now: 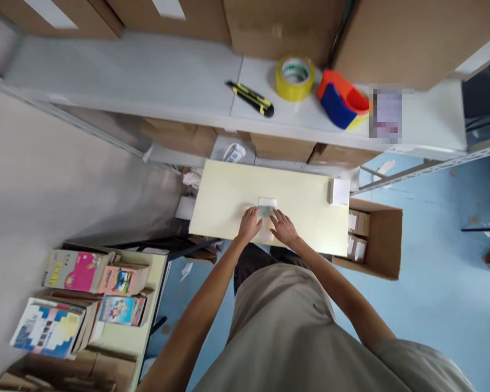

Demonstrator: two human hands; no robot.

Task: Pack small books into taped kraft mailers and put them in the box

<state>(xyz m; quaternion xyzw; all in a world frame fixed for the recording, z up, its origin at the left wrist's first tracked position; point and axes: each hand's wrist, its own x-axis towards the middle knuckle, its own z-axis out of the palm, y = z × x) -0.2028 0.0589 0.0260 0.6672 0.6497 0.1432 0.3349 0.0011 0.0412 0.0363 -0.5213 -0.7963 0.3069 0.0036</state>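
A small white paper piece [267,202] with a greenish band across it lies on the pale yellow table [224,190] in front of me. My left hand [250,224] rests at the paper's left edge, palm down, its fingers stretched out and the thumb pointing inward. On the other side, my right hand [285,227] has its fingers spread, with the tips touching or very near the paper's right edge. Neither hand is wrapped around anything. Whether the paper is a sheet, card or flat packet, I cannot tell.
A white stack of paper [340,192] sits at the table's right end. On the shelf above are a box cutter [251,99], yellow tape roll [295,78] and tape dispenser [343,99]. A cardboard box [386,239] stands right; book stacks [75,270] lie left.
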